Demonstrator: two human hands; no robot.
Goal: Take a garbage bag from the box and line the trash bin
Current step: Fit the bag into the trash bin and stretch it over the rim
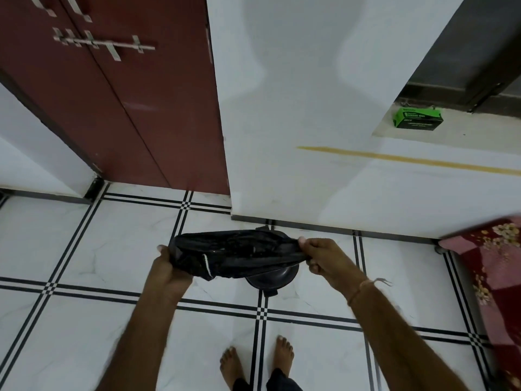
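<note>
A black garbage bag (236, 256) is stretched sideways between my two hands, above the floor. My left hand (169, 270) grips its left end with curled fingers. Its right end is pinched by my right hand (324, 256). Below and behind the bag stands a small black trash bin (275, 279), mostly hidden by the plastic; only its lower right part and a bit of its far rim show. The green and black garbage bag box (417, 117) sits on a ledge at the upper right, far from both hands.
White floor tiles with black lines lie all around. A white wall (310, 122) rises right behind the bin, with a red door (127, 108) to its left. A red floral bed edge (493, 266) juts in at the right. My bare feet (256, 359) stand just below the bin.
</note>
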